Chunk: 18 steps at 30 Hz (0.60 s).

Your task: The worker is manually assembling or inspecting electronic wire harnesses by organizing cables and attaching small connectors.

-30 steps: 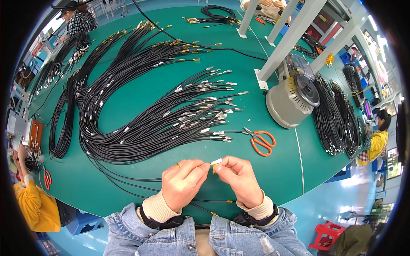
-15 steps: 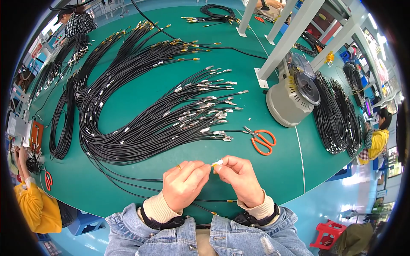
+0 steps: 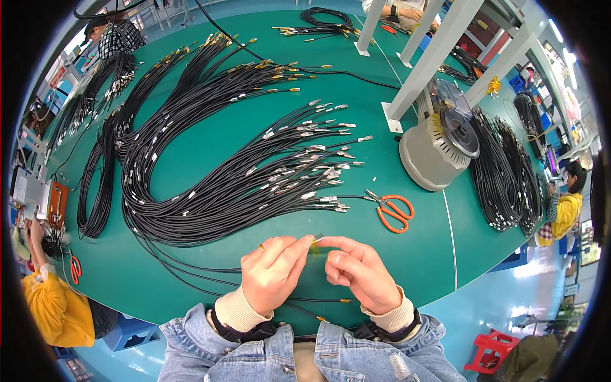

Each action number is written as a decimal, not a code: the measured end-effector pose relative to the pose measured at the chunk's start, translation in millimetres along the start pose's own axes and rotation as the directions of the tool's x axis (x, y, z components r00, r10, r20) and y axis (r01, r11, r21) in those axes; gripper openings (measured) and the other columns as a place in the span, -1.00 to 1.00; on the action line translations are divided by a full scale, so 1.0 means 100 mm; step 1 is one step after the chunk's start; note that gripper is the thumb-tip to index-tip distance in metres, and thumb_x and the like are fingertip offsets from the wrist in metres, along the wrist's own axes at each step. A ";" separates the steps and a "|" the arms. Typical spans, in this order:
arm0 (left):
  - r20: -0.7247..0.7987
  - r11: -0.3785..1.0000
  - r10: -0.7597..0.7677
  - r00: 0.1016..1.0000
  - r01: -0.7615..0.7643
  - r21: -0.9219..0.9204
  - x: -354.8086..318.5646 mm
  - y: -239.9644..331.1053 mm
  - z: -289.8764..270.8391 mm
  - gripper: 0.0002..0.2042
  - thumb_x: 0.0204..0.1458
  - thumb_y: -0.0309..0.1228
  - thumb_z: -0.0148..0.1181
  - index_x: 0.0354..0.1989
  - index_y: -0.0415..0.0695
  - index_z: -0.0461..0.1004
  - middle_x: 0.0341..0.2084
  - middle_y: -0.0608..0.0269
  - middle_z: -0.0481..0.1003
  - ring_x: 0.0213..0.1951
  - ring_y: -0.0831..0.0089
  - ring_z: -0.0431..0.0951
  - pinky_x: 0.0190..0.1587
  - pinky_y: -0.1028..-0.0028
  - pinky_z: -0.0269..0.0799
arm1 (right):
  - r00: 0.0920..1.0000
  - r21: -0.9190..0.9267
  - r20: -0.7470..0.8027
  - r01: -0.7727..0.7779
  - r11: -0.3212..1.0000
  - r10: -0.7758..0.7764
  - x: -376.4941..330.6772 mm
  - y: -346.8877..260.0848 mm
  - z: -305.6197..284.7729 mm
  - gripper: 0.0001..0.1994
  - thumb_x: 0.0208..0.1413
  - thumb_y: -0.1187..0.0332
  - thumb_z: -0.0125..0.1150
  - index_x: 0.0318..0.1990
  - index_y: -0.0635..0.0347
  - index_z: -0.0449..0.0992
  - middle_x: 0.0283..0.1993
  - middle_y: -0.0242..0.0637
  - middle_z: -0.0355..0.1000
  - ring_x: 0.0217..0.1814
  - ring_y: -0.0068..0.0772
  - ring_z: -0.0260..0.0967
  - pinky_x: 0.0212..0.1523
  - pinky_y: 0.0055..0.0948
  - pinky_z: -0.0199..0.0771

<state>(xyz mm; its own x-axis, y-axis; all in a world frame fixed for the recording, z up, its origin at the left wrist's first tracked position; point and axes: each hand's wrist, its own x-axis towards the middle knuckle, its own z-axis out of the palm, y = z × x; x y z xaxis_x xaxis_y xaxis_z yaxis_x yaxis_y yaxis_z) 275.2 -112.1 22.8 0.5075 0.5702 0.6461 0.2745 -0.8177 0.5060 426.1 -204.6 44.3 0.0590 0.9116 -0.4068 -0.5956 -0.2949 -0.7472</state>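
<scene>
Working at a green table [image 3: 407, 254] beside a thick bundle of black cables [image 3: 210, 210], spreading index finger from thumb on the right hand [image 3: 364, 275] and pinching between fingertips of the left hand [image 3: 272, 270] a small yellowish cable end [image 3: 316, 239], probably light, springy and best held just behind the tip.

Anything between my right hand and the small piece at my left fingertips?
Nothing visible. The right hand extends its index finger right up to the small piece at the left hand's fingertips; blur hides whether they touch. The orange-handled cutters lie farther out on the table, clear of that gap.
</scene>
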 end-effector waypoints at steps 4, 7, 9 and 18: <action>0.017 0.998 -0.041 0.999 0.041 -0.042 0.00 -0.01 0.00 -0.73 -0.25 -0.68 0.31 -0.31 -0.16 0.54 -0.51 0.23 0.48 -0.56 0.41 0.49 -0.59 0.52 0.39 | 0.996 -0.021 0.014 0.090 0.996 -0.090 0.01 0.05 0.02 -0.85 0.14 0.46 0.07 -0.16 0.31 0.43 -0.43 -0.47 0.33 -0.43 -0.70 0.18 -0.43 -0.66 0.17; 0.016 0.993 -0.070 0.997 0.071 -0.094 0.01 0.00 0.02 -0.75 -0.23 -0.67 0.30 -0.32 -0.16 0.54 -0.50 0.21 0.48 -0.58 0.43 0.49 -0.61 0.52 0.38 | 0.981 -0.141 -0.047 0.178 0.974 -0.186 0.07 0.15 0.13 -0.87 0.13 0.47 0.10 -0.18 0.30 0.44 -0.39 -0.46 0.35 -0.37 -0.71 0.23 -0.37 -0.68 0.22; 0.015 0.989 -0.085 0.996 0.086 -0.119 0.01 0.02 0.02 -0.76 -0.22 -0.67 0.30 -0.32 -0.17 0.54 -0.50 0.20 0.48 -0.60 0.44 0.49 -0.61 0.52 0.37 | 0.969 -0.202 -0.072 0.218 0.955 -0.237 0.08 0.19 0.13 -0.87 0.13 0.47 0.12 -0.19 0.29 0.44 -0.37 -0.46 0.36 -0.34 -0.71 0.26 -0.34 -0.69 0.25; 0.100 0.966 -0.161 0.982 0.178 -0.186 -0.03 0.00 -0.01 -0.88 -0.09 -0.60 0.25 -0.35 -0.23 0.51 -0.62 0.20 0.50 -0.65 0.46 0.49 -0.60 0.54 0.40 | 0.933 -0.253 -0.082 0.321 0.913 -0.350 0.10 0.25 0.08 -0.94 0.10 0.52 0.17 -0.30 0.33 0.47 -0.29 -0.41 0.38 -0.28 -0.70 0.31 -0.29 -0.71 0.30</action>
<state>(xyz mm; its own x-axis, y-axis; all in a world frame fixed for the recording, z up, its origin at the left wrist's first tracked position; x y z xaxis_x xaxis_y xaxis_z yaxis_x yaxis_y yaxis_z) 273.6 -114.1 21.6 0.5359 0.6836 0.4954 0.2031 -0.6740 0.7103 405.5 -200.5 26.1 0.3296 0.9303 -0.1608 -0.3220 -0.0494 -0.9454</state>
